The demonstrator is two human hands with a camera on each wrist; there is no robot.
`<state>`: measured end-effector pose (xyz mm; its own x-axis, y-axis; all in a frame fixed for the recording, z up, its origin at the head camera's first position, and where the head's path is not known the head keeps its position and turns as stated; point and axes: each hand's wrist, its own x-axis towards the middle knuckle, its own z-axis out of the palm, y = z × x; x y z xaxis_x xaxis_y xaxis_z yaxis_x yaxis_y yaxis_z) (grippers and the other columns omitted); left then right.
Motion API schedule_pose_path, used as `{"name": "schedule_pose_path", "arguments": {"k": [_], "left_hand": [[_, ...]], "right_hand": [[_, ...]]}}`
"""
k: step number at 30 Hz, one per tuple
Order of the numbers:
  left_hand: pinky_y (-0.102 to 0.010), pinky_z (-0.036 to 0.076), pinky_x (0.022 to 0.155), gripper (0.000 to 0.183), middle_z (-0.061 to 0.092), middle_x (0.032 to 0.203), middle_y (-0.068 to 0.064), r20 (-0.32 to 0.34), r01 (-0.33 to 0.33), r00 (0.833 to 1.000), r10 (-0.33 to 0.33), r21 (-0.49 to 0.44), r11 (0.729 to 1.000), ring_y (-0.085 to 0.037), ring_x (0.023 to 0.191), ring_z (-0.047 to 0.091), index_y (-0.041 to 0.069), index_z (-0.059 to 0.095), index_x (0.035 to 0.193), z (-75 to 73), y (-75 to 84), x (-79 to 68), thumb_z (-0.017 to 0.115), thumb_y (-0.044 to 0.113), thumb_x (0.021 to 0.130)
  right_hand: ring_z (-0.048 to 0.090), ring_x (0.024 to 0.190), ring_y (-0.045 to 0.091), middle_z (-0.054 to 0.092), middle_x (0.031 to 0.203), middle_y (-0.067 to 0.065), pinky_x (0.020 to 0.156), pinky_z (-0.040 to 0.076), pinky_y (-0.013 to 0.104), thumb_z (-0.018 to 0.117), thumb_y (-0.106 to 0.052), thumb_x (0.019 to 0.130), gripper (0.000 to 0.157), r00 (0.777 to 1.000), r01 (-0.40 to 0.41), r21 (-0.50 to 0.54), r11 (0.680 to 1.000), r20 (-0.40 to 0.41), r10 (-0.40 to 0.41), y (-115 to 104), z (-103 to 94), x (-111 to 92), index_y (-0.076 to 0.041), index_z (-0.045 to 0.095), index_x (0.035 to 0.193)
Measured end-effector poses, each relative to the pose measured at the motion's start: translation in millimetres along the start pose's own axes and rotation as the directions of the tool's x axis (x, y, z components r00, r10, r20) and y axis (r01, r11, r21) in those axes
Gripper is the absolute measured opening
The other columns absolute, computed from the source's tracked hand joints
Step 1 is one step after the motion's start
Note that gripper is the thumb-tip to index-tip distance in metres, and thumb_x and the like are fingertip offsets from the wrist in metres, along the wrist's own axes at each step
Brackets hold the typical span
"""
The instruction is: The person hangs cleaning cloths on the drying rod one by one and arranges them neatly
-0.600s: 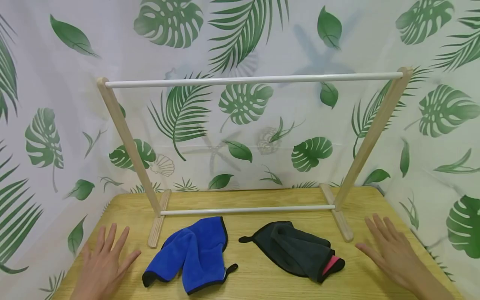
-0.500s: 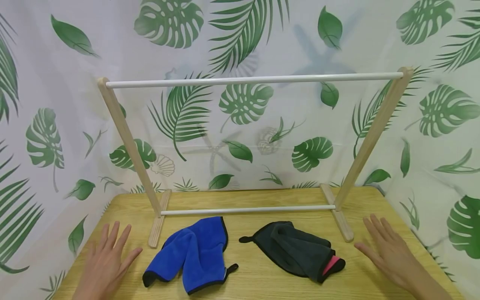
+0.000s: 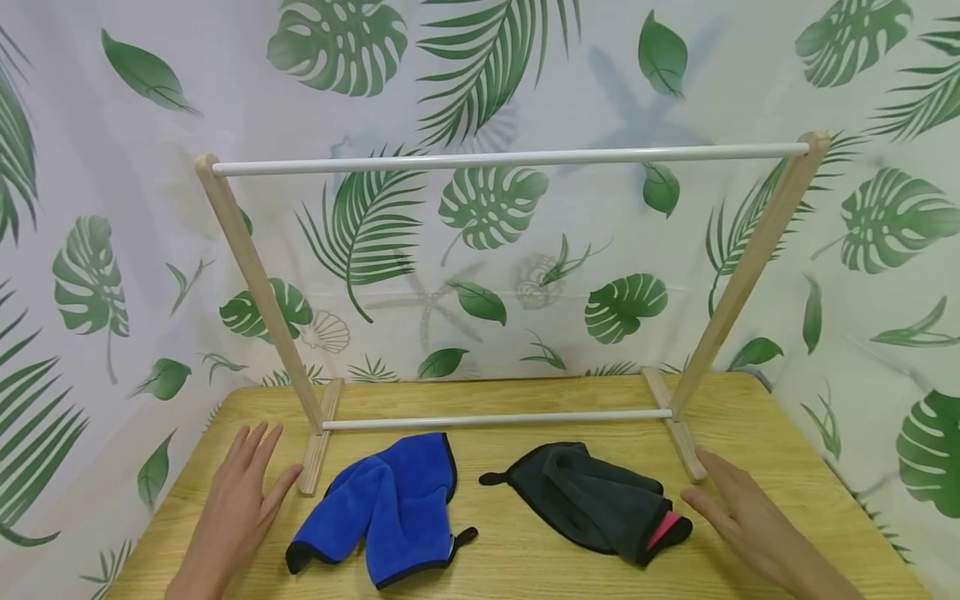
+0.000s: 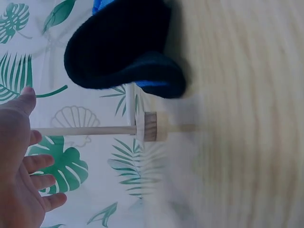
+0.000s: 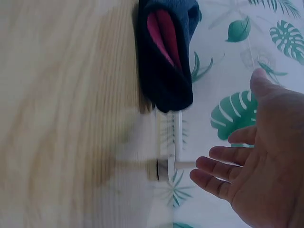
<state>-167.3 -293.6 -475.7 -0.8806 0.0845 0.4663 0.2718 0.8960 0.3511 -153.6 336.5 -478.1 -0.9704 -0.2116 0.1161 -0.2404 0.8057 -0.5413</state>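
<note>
1. The left hand [image 3: 238,510] is spread, thumb held away from fairly straight fingers, with nothing in its grasp. It is beside the left foot [image 3: 312,467] of a wooden garment rack, left of the blue towel; whether the thumb touches the foot cannot be told.
2. The right hand [image 3: 746,515] is likewise spread and holds nothing. Its fingertips are at the near end of the right foot [image 3: 686,454], contact unclear, with the gray towel to its left.
3. The blue microfiber towel [image 3: 393,504] lies rumpled on the wood-grain table [image 3: 480,579], in front of the lower rod [image 3: 495,420]. It has black edging and a black hanging loop [image 3: 466,537]; a whitish sliver beside the loop, possibly a label, is too small to read.
4. The dark gray towel [image 3: 592,500] lies folded to the right of it, black-edged, its loop pointing left and a pink lining [image 5: 164,35] showing at the right end.
5. A white upper rod [image 3: 510,158] joins two slanting wooden posts before a leaf-and-shell printed cloth [image 3: 225,42].
</note>
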Motion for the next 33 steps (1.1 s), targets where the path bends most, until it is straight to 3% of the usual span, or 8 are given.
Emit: {"name": "schedule_pose_path", "arguments": {"k": [3, 7, 11, 14, 22, 28, 33], "left_hand": [[-0.074, 0.029, 0.107, 0.064, 0.042, 0.151, -0.035, -0.019, 0.013, 1.000, -0.014, -0.043, 0.999, -0.054, 0.145, 0.028, -0.006, 0.044, 0.151, -0.8, 6.7, 8.4, 0.064, 0.033, 0.104], [-0.071, 0.031, 0.109, 0.061, 0.042, 0.150, -0.034, -0.051, 0.026, 0.998, -0.032, -0.101, 0.995, -0.054, 0.143, 0.031, -0.007, 0.042, 0.151, -2.5, 13.6, 18.3, 0.063, 0.028, 0.105], [-0.072, 0.035, 0.105, 0.057, 0.044, 0.148, -0.034, -0.096, 0.038, 0.994, -0.052, -0.140, 0.989, -0.054, 0.140, 0.036, -0.006, 0.043, 0.150, -5.7, 18.4, 28.1, 0.063, 0.024, 0.105], [-0.072, 0.036, 0.104, 0.058, 0.044, 0.148, -0.034, -0.119, 0.058, 0.990, -0.079, -0.165, 0.985, -0.055, 0.137, 0.039, -0.006, 0.041, 0.152, -9.0, 20.6, 35.2, 0.061, 0.024, 0.106], [-0.069, 0.035, 0.108, 0.060, 0.040, 0.154, -0.030, -0.140, 0.140, 0.971, -0.192, -0.319, 0.937, -0.051, 0.140, 0.038, -0.004, 0.034, 0.157, -16.9, 22.4, 59.4, 0.056, 0.026, 0.109], [-0.064, 0.041, 0.107, 0.057, 0.045, 0.153, -0.027, -0.230, 0.147, 0.937, -0.264, -0.425, 0.893, -0.046, 0.139, 0.044, -0.005, 0.038, 0.156, -21.0, 19.8, 77.4, 0.056, 0.021, 0.108], [-0.062, 0.043, 0.106, 0.061, 0.044, 0.157, -0.021, -0.196, 0.208, 0.919, -0.341, -0.495, 0.844, -0.044, 0.137, 0.049, 0.002, 0.033, 0.160, -23.8, 20.1, 90.3, 0.052, 0.031, 0.110]], "right_hand": [[0.048, 0.127, 0.055, 0.043, 0.146, 0.039, 0.095, 0.047, 0.067, 0.054, -0.035, 0.109, 0.067, 0.999, -0.040, 0.031, 0.999, 0.015, 0.040, -7.6, 3.4, 1.0, 0.014, 0.036, 0.152], [0.062, 0.112, 0.042, 0.050, 0.140, 0.035, 0.081, 0.058, 0.049, 0.051, -0.036, 0.110, 0.067, 0.994, -0.099, 0.079, 0.992, 0.060, 0.094, -14.1, 8.9, 5.3, 0.015, 0.036, 0.151], [0.065, 0.108, 0.033, 0.055, 0.137, 0.030, 0.077, 0.058, 0.039, 0.051, -0.035, 0.111, 0.063, 0.992, -0.113, 0.084, 0.990, 0.067, 0.107, -20.1, 16.3, 7.6, 0.014, 0.040, 0.149], [0.065, 0.108, 0.029, 0.059, 0.136, 0.026, 0.077, 0.057, 0.036, 0.053, -0.035, 0.110, 0.059, 0.996, -0.089, 0.068, 0.994, 0.021, 0.088, -26.2, 21.1, 7.8, 0.011, 0.046, 0.146], [0.065, 0.108, 0.029, 0.062, 0.133, 0.025, 0.080, 0.057, 0.037, 0.056, -0.033, 0.109, 0.055, 0.997, -0.058, 0.075, 0.995, -0.049, 0.062, -37.0, 26.8, 12.3, 0.011, 0.053, 0.142], [0.064, 0.109, 0.030, 0.062, 0.133, 0.024, 0.082, 0.057, 0.040, 0.056, -0.036, 0.109, 0.056, 0.997, -0.057, 0.097, 0.994, -0.048, 0.062, -42.5, 29.9, 20.3, 0.009, 0.054, 0.141], [0.065, 0.108, 0.032, 0.063, 0.131, 0.024, 0.084, 0.058, 0.045, 0.057, -0.033, 0.108, 0.052, 0.997, -0.002, 0.110, 0.994, -0.079, 0.011, -48.7, 34.0, 28.8, 0.008, 0.057, 0.140]]}}
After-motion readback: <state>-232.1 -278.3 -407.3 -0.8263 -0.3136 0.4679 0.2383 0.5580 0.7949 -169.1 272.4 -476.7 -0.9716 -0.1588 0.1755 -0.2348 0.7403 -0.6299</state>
